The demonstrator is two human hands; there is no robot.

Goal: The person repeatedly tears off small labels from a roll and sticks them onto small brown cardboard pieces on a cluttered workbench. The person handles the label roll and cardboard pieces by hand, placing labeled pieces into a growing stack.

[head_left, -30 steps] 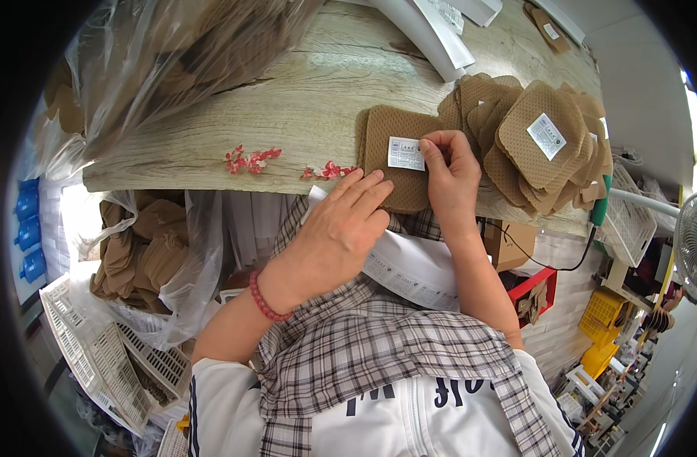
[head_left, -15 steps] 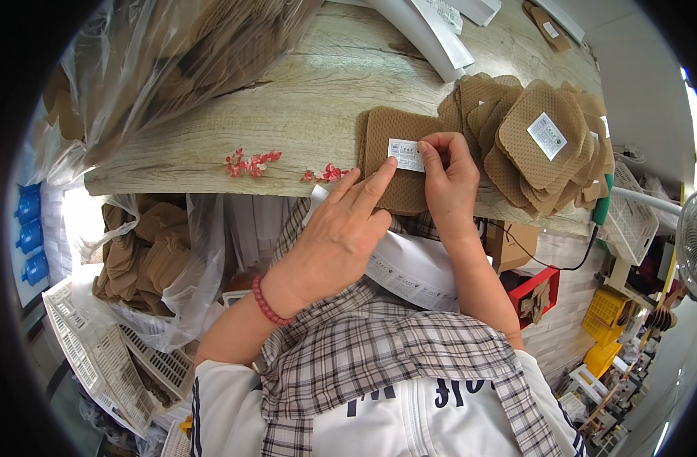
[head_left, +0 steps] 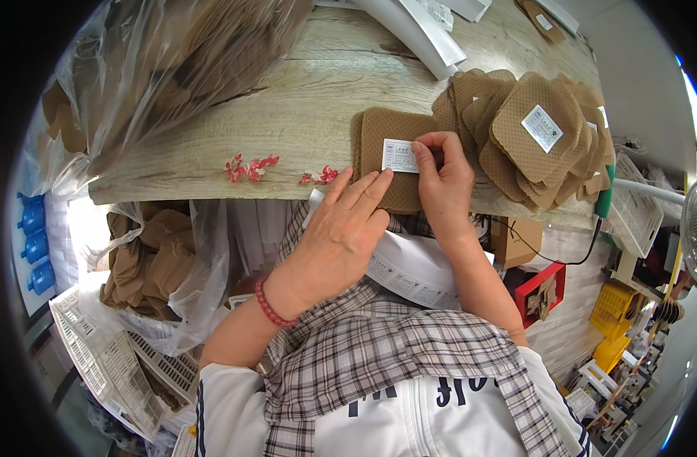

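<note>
A small white printed label point(head_left: 399, 155) lies on a brown, dimpled pad with rounded corners point(head_left: 394, 126) at the table's front edge. At its upper right corner, my right hand point(head_left: 449, 183) pinches the label between thumb and bent fingers. My left hand point(head_left: 339, 234) has its fingers stretched out, one fingertip touching the label's lower left corner. At least one more pad shows beneath the top one. Across my lap, below the table edge, hangs a white strip of printed labels point(head_left: 413, 274).
To the right is a loose pile of brown pads point(head_left: 508, 148), the top one labelled. A clear plastic bag of brown pieces point(head_left: 188, 68) covers the table's far left. Curled white label strips point(head_left: 409, 34) lie at the back. Below the table at left, white plastic crates point(head_left: 97, 362) stand beside another bag.
My left fingertips have slid slightly down toward the label's lower left corner. My right hand keeps its pinch at the label's other end. The whole view has shifted a little.
</note>
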